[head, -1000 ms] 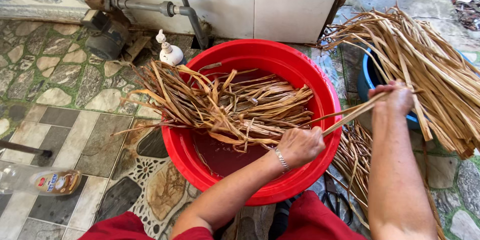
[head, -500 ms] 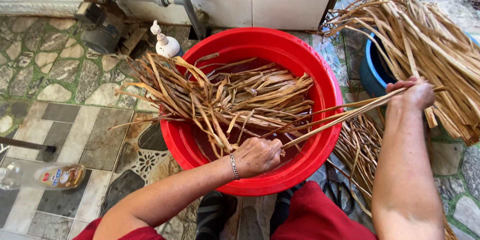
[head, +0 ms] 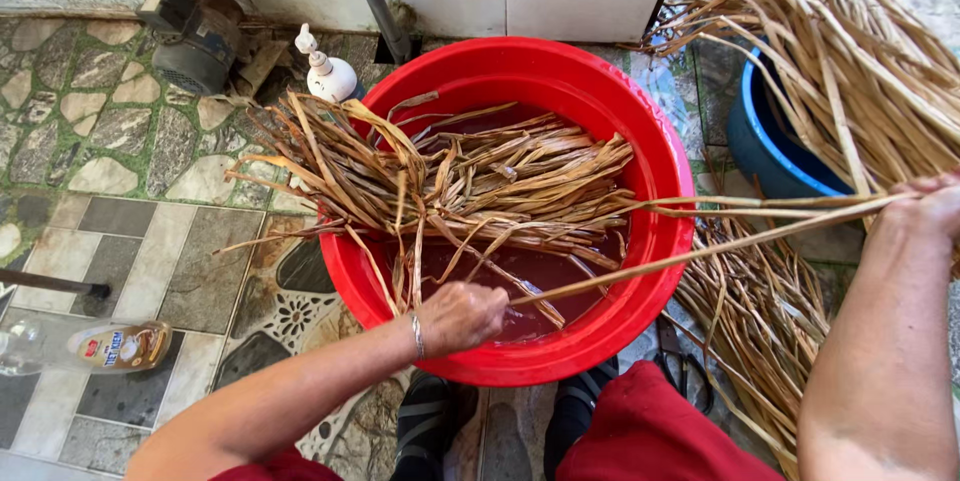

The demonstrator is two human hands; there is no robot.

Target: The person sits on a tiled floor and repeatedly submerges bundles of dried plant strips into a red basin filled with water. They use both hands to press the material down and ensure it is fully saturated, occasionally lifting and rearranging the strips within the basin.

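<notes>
Head view: both hands, left (head: 462, 316) and right (head: 925, 211), pinching long dried strips (head: 700, 231) stretched left-to-right over red basin (head: 660, 156).

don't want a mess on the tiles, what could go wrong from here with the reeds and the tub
The long reeds stretch from the left hand in the red tub to the right hand, so they may drip outside. The soaking bundle already overhangs the left rim and could slide off, perhaps toward the white pump bottle.

Basin (head: 660, 171) centre with reeds (head: 470, 181) in it, pump bottle (head: 330, 76) behind left, dry bundle (head: 850, 71) right
</notes>
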